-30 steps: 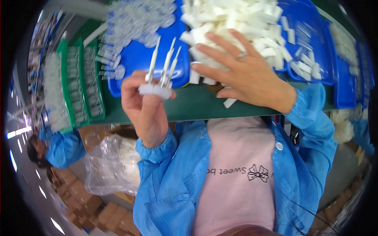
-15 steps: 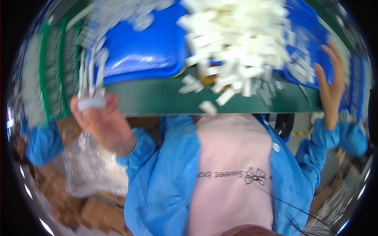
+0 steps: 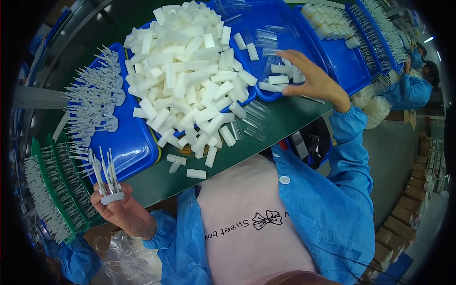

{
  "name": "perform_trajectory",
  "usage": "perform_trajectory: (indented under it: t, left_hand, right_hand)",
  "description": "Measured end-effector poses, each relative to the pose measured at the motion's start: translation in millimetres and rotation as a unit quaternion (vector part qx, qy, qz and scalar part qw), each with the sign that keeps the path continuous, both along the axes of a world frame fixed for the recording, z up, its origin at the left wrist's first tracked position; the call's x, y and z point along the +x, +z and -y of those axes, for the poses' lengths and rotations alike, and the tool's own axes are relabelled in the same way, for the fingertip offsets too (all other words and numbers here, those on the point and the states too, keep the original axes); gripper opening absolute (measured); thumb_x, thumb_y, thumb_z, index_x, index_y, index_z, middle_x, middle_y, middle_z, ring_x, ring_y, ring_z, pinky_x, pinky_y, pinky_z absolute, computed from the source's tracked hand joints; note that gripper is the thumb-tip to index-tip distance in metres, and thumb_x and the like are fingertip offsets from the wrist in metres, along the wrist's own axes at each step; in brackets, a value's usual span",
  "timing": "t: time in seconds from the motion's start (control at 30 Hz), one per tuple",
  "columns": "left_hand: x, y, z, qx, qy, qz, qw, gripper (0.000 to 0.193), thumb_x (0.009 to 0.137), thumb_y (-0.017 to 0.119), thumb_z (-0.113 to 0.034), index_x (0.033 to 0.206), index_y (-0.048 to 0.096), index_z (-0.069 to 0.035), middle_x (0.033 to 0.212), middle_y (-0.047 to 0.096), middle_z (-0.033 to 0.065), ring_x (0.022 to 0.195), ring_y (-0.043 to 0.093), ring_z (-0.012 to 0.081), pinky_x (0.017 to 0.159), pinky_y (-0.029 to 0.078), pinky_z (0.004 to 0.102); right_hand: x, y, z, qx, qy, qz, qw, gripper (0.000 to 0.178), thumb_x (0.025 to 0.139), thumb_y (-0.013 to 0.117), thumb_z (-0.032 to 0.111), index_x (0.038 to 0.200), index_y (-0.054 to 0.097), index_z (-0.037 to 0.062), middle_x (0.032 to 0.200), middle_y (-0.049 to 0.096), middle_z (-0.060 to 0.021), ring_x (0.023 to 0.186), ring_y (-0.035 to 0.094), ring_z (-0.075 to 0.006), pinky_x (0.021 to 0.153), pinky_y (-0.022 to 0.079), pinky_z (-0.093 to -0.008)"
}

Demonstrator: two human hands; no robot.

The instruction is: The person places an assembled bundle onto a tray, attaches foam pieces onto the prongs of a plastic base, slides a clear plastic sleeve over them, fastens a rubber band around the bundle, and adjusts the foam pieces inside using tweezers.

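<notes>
My left hand is closed on a white round plastic base with several thin upright prongs, held in front of the left blue tray. On that tray stand many similar pronged pieces. My right hand is open, with thumb and fingers apart, over the near edge of the right blue tray. White foam-like blocks and clear tubes lie in that tray around my fingertips. Between the trays rises a large heap of white blocks.
Loose white blocks and clear tubes lie on the green table. Green racks of pronged pieces stand far left. At the far right are blue racks and another tray. Co-workers in blue sleeves sit at both sides.
The whole view has turned and sharpened. My right hand has come in over the right tray's blocks from its outer side. My left hand still holds the pronged piece.
</notes>
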State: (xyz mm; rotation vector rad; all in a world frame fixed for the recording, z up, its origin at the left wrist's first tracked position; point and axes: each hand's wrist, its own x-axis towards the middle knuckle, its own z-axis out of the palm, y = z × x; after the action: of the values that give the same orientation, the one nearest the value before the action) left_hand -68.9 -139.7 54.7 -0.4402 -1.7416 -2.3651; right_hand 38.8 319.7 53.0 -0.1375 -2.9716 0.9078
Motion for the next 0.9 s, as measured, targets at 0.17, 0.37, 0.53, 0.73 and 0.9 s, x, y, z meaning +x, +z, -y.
perform_trajectory:
  t: [0.17,0.37,0.53,0.73,0.9]
  left_hand:
    - [-6,1,-5,0.006,0.022,0.021,1.000,0.038,0.085,0.067,-0.024,0.112,0.048,-0.007,0.096,0.057,0.0094,0.077,0.056,0.0177,0.071,0.046,0.0284]
    - [-13,2,-12,0.005,-0.009,0.024,1.000,0.037,0.084,0.068,-0.024,0.111,0.049,-0.007,0.100,0.056,0.0082,0.076,0.056,0.0170,0.072,0.046,0.0278]
    - [-15,7,-22,-0.025,-0.024,0.005,0.999,0.039,0.083,0.069,-0.026,0.110,0.049,-0.007,0.098,0.055,0.0072,0.075,0.056,0.0166,0.071,0.046,0.0273]
    - [-13,5,-20,-0.027,-0.021,0.010,0.999,0.039,0.083,0.069,-0.026,0.110,0.049,-0.006,0.096,0.056,0.0075,0.074,0.056,0.0166,0.071,0.046,0.0274]
    - [-15,8,-22,-0.032,0.003,0.026,0.999,0.038,0.083,0.069,-0.026,0.109,0.049,-0.006,0.095,0.056,0.0080,0.074,0.055,0.0165,0.070,0.046,0.0272]
  right_hand:
    - [3,-15,16,0.020,-0.048,-0.005,0.999,0.076,0.067,0.076,0.039,0.132,0.045,0.0154,0.135,0.040,-0.0172,0.124,0.041,-0.0356,0.099,0.038,-0.0413]
    - [7,-32,13,-0.053,-0.053,-0.079,0.994,0.048,0.076,0.069,0.030,0.119,0.058,0.0120,0.122,0.053,-0.0099,0.106,0.052,-0.0283,0.089,0.042,-0.0385]
    - [-5,-27,26,0.034,-0.062,-0.078,0.994,0.052,0.074,0.069,0.031,0.121,0.056,0.0130,0.118,0.055,-0.0102,0.104,0.054,-0.0298,0.088,0.044,-0.0380]
    - [-20,-39,32,0.020,-0.052,-0.085,0.995,0.050,0.073,0.071,0.031,0.119,0.057,0.0189,0.106,0.057,-0.0064,0.087,0.060,-0.0286,0.073,0.049,-0.0382]
    - [-21,-41,34,-0.018,-0.063,-0.127,0.990,0.042,0.073,0.072,0.021,0.114,0.061,0.0169,0.100,0.059,-0.0045,0.084,0.061,-0.0259,0.070,0.050,-0.0339]
